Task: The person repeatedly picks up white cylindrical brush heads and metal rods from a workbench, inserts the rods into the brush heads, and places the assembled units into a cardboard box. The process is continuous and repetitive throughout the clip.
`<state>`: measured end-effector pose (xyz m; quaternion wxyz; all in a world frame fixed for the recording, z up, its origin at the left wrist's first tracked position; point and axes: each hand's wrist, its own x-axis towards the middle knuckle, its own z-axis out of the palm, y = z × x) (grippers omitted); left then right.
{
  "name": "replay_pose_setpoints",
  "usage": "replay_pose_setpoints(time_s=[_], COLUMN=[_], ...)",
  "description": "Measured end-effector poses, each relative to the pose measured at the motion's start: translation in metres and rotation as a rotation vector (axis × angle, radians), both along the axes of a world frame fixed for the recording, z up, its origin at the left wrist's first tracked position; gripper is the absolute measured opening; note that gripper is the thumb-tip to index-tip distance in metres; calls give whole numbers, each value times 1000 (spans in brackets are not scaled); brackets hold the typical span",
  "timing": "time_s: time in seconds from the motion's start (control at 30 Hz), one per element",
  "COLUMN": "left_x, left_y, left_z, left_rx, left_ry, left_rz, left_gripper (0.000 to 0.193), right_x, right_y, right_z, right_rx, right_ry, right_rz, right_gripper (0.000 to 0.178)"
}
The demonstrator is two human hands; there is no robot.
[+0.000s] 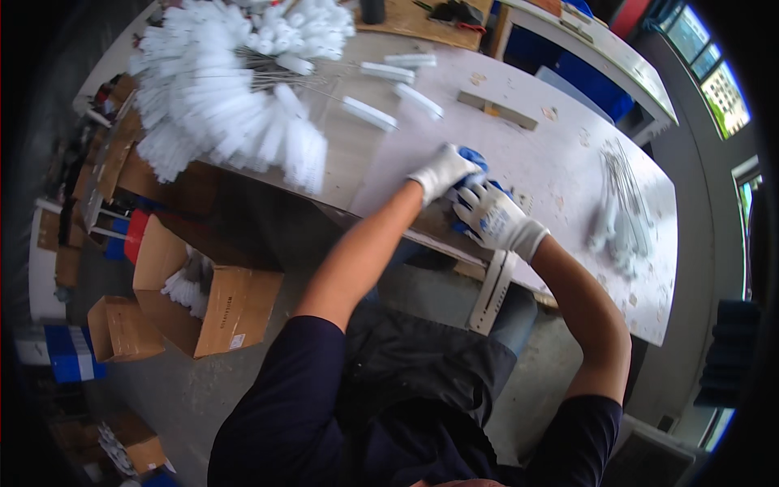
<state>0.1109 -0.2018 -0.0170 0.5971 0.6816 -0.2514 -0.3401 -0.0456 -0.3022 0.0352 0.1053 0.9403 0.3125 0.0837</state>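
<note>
Both hands wear white gloves with blue palms and meet at the near edge of the table (389,166). My left hand (442,173) is closed, its fingers curled toward the right. Close against it, my right hand (497,219) bends its fingers downward over the table edge. Whatever lies between the hands is hidden by the gloves. Just beyond them lies a narrow metal bar (497,110). To the left of that bar, several loose white tube-like pieces (369,113) rest on the tabletop.
A big heap of white pieces on thin wires (235,105) covers the table's left end. Toward the right lies a bundle of wires with pale ends (621,215). An open cardboard box (231,312) stands on the floor at left. A perforated metal strip (490,294) juts below the table edge.
</note>
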Motion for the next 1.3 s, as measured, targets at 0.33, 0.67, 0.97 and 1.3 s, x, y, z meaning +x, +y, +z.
replay_pose_setpoints(time_s=[0.33, 0.67, 0.97, 1.3], left_x=[-18, -46, -42, -46], left_y=[-10, 36, 121, 121], left_z=[18, 10, 2, -7], left_rx=[167, -73, 263, 13], left_ry=[-177, -432, -1100, -1004], left_rz=[-10, 463, 427, 538], left_gripper=[29, 23, 31, 20], right_x=[-2, -12, -18, -29], right_y=[12, 28, 52, 64], right_z=[7, 23, 25, 0], right_rx=[104, -113, -172, 96], right_ry=[116, 238, 370, 235], right_rz=[-66, -279, -528, -775], right_gripper=[29, 30, 30, 24])
